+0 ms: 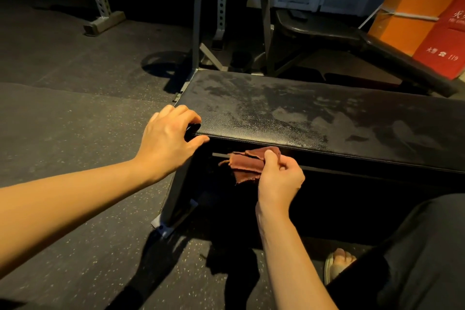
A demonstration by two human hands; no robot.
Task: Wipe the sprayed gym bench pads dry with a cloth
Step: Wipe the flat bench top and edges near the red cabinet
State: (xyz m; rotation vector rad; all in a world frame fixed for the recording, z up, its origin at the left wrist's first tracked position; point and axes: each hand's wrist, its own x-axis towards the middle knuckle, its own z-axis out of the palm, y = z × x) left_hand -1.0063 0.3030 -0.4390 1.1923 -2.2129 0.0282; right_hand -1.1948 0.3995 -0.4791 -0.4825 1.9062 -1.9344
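A flat black bench pad runs from centre to the right edge, its top covered in misty spray patches. My left hand grips the pad's near left corner, fingers curled over the edge and thumb under it. My right hand pinches a folded reddish-brown cloth just below the pad's front edge, off the surface.
The bench's grey metal leg drops to the speckled rubber floor. A second black incline bench stands behind at the right, with grey rack posts and dumbbells behind. My dark trouser leg and sandalled foot are at lower right.
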